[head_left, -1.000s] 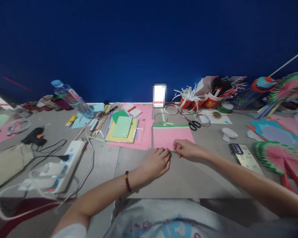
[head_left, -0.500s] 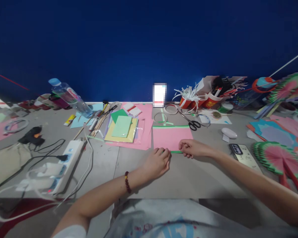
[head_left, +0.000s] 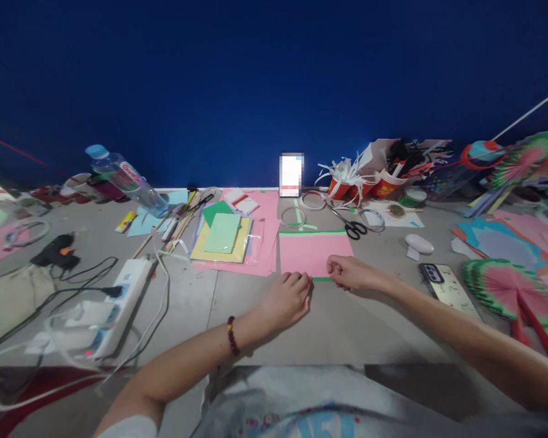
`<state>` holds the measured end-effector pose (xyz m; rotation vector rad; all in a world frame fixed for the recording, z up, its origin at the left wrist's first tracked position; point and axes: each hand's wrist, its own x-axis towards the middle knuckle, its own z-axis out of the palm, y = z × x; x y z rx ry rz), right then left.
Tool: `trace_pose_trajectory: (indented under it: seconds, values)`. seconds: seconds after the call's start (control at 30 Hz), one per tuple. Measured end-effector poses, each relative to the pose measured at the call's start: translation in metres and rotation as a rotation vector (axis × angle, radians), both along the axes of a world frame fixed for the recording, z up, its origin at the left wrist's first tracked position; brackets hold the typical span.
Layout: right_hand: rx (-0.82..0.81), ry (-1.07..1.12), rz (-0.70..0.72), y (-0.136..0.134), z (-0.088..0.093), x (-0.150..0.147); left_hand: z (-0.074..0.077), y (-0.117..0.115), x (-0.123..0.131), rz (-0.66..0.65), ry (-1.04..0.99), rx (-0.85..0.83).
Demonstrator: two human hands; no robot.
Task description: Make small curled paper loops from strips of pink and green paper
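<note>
A pink sheet of paper (head_left: pixel 304 252) lies flat in front of me, with a green strip along its far edge and another along its near edge. My left hand (head_left: pixel 290 298) is at the near left corner, fingers curled together over the edge. At the near right corner, my right hand (head_left: pixel 344 272) has its fingers closed in a pinch on the paper's edge. Both hands cover their corners, so the fingertips are partly hidden. Between them, part of the near green strip (head_left: pixel 320 279) shows.
Black-handled scissors (head_left: pixel 356 229) and tape rings (head_left: pixel 293 216) lie beyond the sheet. Left are stacked coloured papers (head_left: pixel 221 234), a power strip (head_left: pixel 125 310) with cables and a tilted bottle (head_left: pixel 128 176). Right are a phone (head_left: pixel 452 292), a white mouse (head_left: pixel 419 244) and pleated paper fans (head_left: pixel 511 286).
The whole view has shifted very slightly. Both hands stay at the near corners of the pink paper, with no clear movement against it.
</note>
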<state>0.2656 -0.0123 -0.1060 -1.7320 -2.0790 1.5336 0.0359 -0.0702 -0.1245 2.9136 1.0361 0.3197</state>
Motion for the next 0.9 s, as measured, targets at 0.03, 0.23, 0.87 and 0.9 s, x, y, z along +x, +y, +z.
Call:
trace_pose_trajectory:
  seconds: [0.03,0.23,0.87,0.9]
  values:
    - [0.006,-0.011,0.007,0.0,0.0,0.0,0.0,0.0,0.0,0.001,0.001,0.002]
    - [-0.018,-0.042,0.017,0.003,0.001,-0.001,0.0,0.0,-0.001,0.002,0.009,-0.018]
    - [-0.032,-0.119,0.02,0.001,0.009,-0.007,-0.001,-0.001,0.001,0.007,0.055,0.0]
    - [-0.027,-0.141,0.03,0.001,0.01,-0.007,-0.001,-0.001,0.001,0.008,0.057,0.002]
